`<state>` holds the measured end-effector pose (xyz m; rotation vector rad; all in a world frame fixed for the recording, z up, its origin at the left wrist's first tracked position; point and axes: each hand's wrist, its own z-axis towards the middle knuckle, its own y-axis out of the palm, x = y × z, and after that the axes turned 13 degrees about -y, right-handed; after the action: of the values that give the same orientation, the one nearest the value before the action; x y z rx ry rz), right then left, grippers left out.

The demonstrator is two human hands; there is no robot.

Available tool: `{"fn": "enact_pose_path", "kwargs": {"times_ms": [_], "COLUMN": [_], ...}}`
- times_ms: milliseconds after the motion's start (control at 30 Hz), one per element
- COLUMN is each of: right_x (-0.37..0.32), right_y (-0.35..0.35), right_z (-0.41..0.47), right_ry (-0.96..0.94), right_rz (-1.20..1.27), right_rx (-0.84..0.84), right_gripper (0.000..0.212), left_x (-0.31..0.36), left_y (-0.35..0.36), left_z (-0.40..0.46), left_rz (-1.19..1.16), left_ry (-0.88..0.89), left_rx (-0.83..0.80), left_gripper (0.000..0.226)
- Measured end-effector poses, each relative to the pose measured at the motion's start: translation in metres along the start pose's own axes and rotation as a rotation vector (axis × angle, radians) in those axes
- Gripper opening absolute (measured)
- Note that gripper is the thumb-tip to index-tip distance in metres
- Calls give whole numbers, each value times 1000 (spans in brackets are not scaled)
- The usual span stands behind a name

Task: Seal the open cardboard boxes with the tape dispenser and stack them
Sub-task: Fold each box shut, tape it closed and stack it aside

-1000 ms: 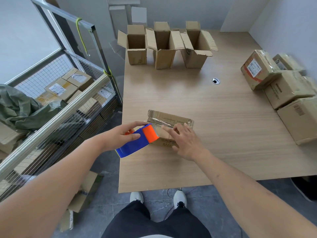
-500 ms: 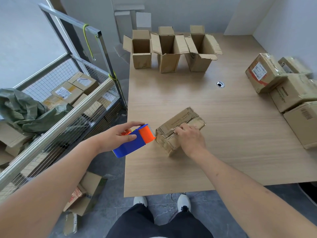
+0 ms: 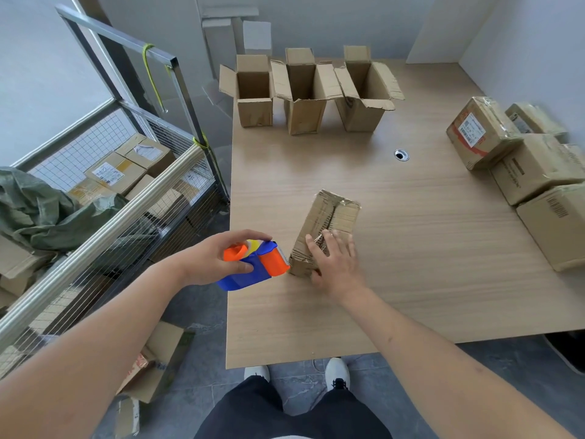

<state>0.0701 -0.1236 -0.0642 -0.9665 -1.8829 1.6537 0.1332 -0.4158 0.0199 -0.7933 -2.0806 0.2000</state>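
A small closed cardboard box (image 3: 332, 217) lies near the wooden table's (image 3: 411, 280) front left, its long side pointing away from me, with clear tape along its top seam. My right hand (image 3: 335, 264) rests on the box's near end, fingers spread over the top. My left hand (image 3: 215, 255) grips a blue and orange tape dispenser (image 3: 256, 267), whose orange front end touches the box's near left corner. Three open cardboard boxes (image 3: 304, 93) stand upright in a row at the table's far edge, flaps up.
Several sealed boxes (image 3: 525, 166) are piled along the table's right side. A cable hole (image 3: 401, 155) sits mid-table. Left of the table stands a metal wire cage cart (image 3: 126, 198) with parcels and a green sack. Flattened cardboard (image 3: 152, 365) lies on the floor by my feet.
My right hand has turned the small box from lying crosswise to pointing away from me. The tape dispenser in my left hand has come up against the box's near left corner.
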Motion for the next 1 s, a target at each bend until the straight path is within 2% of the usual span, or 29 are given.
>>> {"fn": "enact_pose_path", "kwargs": {"times_ms": [167, 267, 467, 533, 633, 700, 800, 867, 933, 1000], "right_x": [11, 4, 9, 14, 31, 40, 37, 27, 15, 9], "right_y": [-4, -1, 12, 9, 0, -12, -35, -52, -69, -76], "right_z": [-3, -4, -7, -6, -5, -8, -14, -14, -14, -14], "right_ry": [-54, -42, -108, -144, -197, -234, -279, -239, -181, -197], "right_rz": [13, 12, -32, 17, 27, 78, 348, 771, 1144, 1238], "right_rx": [15, 98, 280, 240, 79, 58, 200, 316, 253, 187], "right_gripper": [86, 76, 73, 71, 73, 77, 60, 34, 18, 16], "left_x": [3, 3, 4, 3, 4, 8, 14, 19, 24, 28], "left_y": [9, 15, 29, 33, 37, 39, 40, 41, 42, 43], "left_z": [-1, -2, -3, -4, -7, -8, -9, -9, -9, -10], "left_rz": [13, 14, 20, 12, -36, -64, -60, -61, -64, -48], "left_ry": [-2, -11, -5, 10, 27, 48, 81, 95, 105, 112], "left_rx": [-3, 1, 10, 16, 35, 53, 90, 108, 119, 116], "left_gripper": [66, 65, 66, 69, 72, 73, 74, 73, 73, 74]}}
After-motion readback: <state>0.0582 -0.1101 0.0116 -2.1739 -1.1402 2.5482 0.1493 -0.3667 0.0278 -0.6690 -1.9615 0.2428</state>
